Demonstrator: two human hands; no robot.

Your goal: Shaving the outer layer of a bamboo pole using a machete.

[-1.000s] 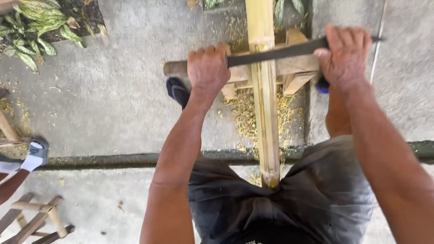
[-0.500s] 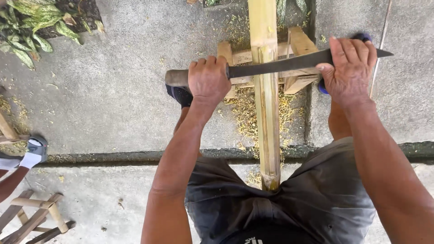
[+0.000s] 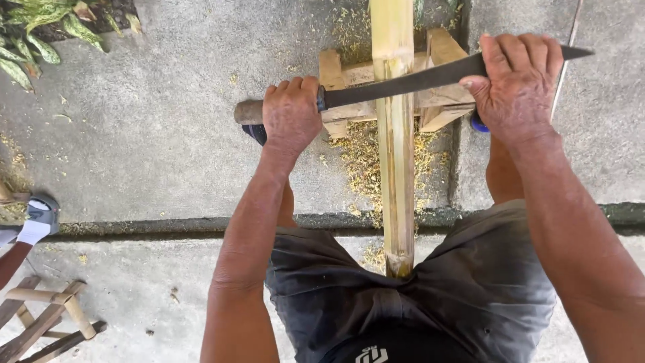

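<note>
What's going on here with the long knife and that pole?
A person is working a bamboo pole with a long dark knife held crosswise over it. The left hand grips the knife's handle, and the right hand presses on the blade near its tip. The pole runs from between the person's legs out over a small wooden stand. Yellowish shavings lie on the concrete under it. At the left edge, another person's foot shows.
</note>
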